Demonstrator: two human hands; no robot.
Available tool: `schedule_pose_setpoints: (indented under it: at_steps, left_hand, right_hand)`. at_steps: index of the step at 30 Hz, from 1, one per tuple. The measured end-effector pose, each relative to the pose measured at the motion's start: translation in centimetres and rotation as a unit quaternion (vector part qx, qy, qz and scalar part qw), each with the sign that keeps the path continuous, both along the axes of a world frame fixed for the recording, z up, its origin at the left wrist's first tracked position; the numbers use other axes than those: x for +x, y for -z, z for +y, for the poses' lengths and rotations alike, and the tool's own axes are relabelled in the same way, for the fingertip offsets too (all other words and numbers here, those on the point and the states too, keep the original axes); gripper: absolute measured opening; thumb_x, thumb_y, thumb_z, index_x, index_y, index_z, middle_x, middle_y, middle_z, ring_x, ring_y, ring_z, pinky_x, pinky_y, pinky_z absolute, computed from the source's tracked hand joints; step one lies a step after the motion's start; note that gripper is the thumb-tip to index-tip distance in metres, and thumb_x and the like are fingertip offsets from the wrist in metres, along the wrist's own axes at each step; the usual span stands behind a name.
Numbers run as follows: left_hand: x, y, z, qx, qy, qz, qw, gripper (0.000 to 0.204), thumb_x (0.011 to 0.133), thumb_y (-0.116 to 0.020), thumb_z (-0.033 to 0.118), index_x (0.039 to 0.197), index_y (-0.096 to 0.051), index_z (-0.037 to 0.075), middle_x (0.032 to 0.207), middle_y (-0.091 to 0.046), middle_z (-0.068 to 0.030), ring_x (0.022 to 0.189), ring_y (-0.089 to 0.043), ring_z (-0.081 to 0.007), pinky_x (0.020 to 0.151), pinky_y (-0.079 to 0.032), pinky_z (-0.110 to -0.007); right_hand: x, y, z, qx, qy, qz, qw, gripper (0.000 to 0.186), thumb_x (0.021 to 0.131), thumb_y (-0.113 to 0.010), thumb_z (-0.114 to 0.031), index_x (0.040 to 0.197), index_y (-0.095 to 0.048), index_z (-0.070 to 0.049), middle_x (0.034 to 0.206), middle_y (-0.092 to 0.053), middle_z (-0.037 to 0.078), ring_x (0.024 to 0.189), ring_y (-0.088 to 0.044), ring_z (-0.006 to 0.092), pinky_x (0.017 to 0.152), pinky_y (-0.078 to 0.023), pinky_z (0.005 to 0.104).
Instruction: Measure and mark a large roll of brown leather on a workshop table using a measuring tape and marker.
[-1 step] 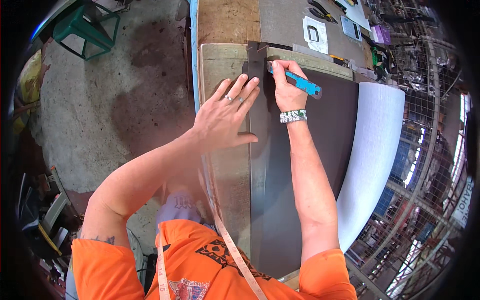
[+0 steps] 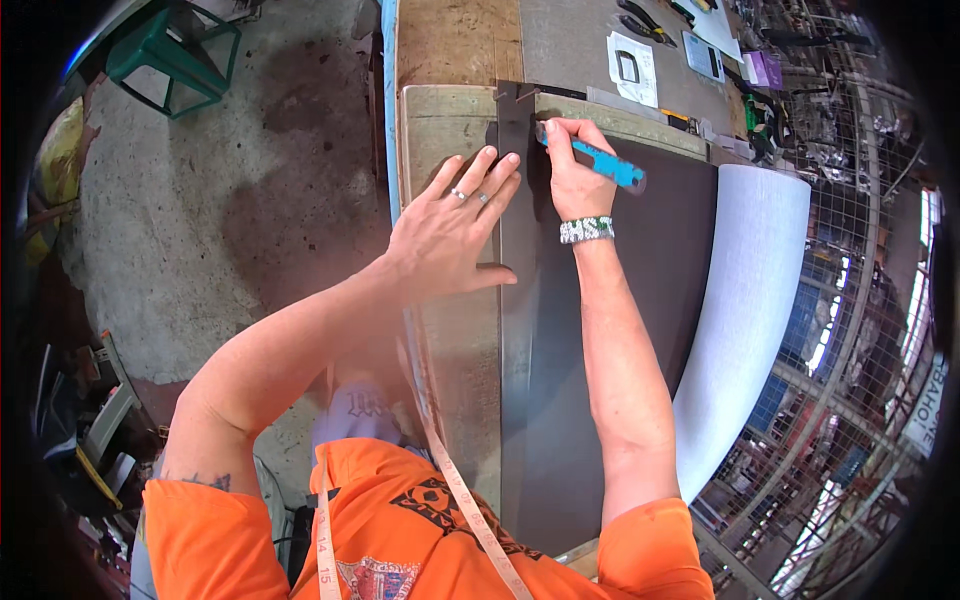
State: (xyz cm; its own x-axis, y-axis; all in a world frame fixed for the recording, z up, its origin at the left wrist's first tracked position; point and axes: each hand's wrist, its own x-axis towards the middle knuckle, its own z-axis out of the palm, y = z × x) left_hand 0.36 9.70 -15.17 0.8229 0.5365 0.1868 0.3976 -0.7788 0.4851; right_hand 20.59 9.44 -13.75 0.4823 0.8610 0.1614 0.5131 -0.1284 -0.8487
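Knife (image 2: 612,167): held in our right hand's (image 2: 583,192) closed grip, tip beside the bar (image 2: 516,125), 1 o'clock from our left hand (image 2: 438,238).
Bar: under our left grip, spread wide; uneven pressure could pivot it.
Fingers (image 2: 510,161): near the knife; a slip could nick us.
Roll (image 2: 758,260): at the sheet's (image 2: 655,230) 3 o'clock; shifting might drag it.
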Motion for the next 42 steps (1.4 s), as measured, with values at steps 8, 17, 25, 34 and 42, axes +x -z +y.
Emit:
schedule_pose_setpoints:
  at_steps: [8,17,25,34,42]
  left_hand:
    - [0.4,-0.3,-0.7,0.063,0.01,0.063,0.996,0.116,0.074,-0.07,0.075,0.152,-0.037,-0.004,0.162,-0.031,-0.0176,0.151,-0.026,-0.0343,0.123,-0.022,-0.05]
    - [1.0,-1.1,-2.0,0.137,-0.011,0.167,0.976,0.118,0.074,-0.069,0.076,0.152,-0.035,-0.006,0.161,-0.033,-0.0194,0.151,-0.028,-0.0358,0.12,-0.028,-0.052]
    - [1.4,-1.8,-3.1,0.127,-0.027,0.228,0.965,0.121,0.074,-0.07,0.077,0.154,-0.032,-0.005,0.164,-0.027,-0.0173,0.152,-0.025,-0.0343,0.122,-0.027,-0.054]
    - [-0.8,2.0,-8.0,0.117,-0.043,0.087,0.988,0.112,0.08,-0.066,0.071,0.156,-0.029,-0.002,0.165,-0.026,-0.0197,0.154,-0.019,-0.0381,0.125,-0.015,-0.054]
    - [-6.2,1.2,-33.3,-0.039,0.052,0.09,0.994,0.122,0.074,-0.067,0.077,0.154,-0.031,-0.007,0.165,-0.022,-0.0247,0.155,-0.014,-0.039,0.125,-0.011,-0.056]
  right_hand:
    - [1.2,0.2,2.3,-0.092,0.007,-0.053,0.994,0.022,0.083,-0.072,-0.029,0.082,-0.073,-0.006,0.07,-0.071,0.012,0.066,-0.069,0.0231,0.066,-0.055,0.0369]
    - [0.4,0.8,-3.1,-0.156,0.027,-0.015,0.987,0.02,0.08,-0.074,-0.028,0.084,-0.075,-0.008,0.072,-0.073,0.01,0.067,-0.071,0.0218,0.067,-0.057,0.0369]
    - [-4.4,-1.3,-21.2,-0.148,0.002,-0.038,0.988,0.018,0.089,-0.072,-0.023,0.088,-0.07,-0.005,0.079,-0.071,0.015,0.072,-0.072,0.0225,0.067,-0.054,0.0341]
    - [-6.9,-1.1,-31.3,-0.212,0.044,-0.016,0.976,0.015,0.092,-0.072,-0.018,0.092,-0.072,-0.002,0.072,-0.068,0.003,0.067,-0.06,0.0062,0.062,-0.049,0.0262]
    - [-6.1,0.8,-32.0,-0.171,0.02,-0.032,0.985,0.021,0.088,-0.068,-0.028,0.088,-0.072,-0.007,0.076,-0.071,0.011,0.071,-0.07,0.0263,0.073,-0.055,0.0383]
